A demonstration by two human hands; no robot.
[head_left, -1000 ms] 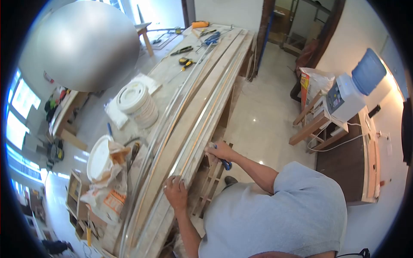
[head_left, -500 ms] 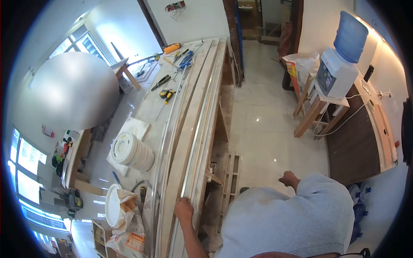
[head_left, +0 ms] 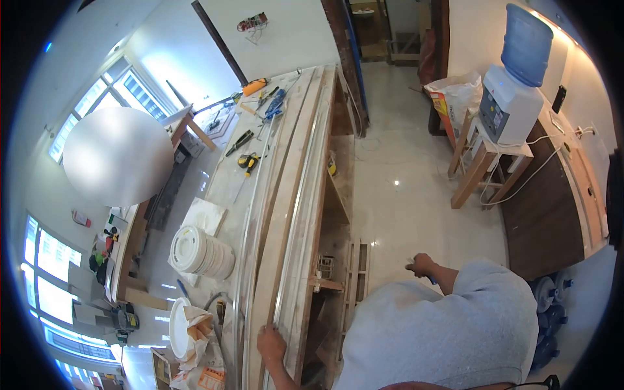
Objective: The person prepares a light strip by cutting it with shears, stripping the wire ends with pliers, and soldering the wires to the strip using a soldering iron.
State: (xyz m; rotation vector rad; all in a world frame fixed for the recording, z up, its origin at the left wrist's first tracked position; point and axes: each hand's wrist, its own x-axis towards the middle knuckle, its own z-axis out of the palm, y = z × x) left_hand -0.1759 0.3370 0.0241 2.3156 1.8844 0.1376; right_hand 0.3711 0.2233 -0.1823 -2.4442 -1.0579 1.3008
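My left hand [head_left: 271, 344] rests with its fingers curled at the long wooden and metal strips [head_left: 286, 260] on the workbench; whether it grips a strip is too small to tell. Over the floor to the right of the bench is my right hand [head_left: 422, 265], its fingers closed round something small that I cannot make out. A white lidded bucket [head_left: 207, 253] stands on the bench left of the strips. Farther up lie a yellow and black tool [head_left: 247, 162], dark green pliers [head_left: 240, 142] and a blue tool [head_left: 275, 104].
A water dispenser [head_left: 510, 104] with a blue bottle stands on a wooden stool [head_left: 473, 170] at the right. Behind it leans a white sack [head_left: 455, 97]. A slatted wooden frame [head_left: 354, 279] lies beside the bench. An open container [head_left: 184, 328] and paper bags are at lower left.
The view has shifted a little. My left hand sits lower in the picture, still at the strips. My right hand has moved slightly left and up, and its fingers show more clearly.
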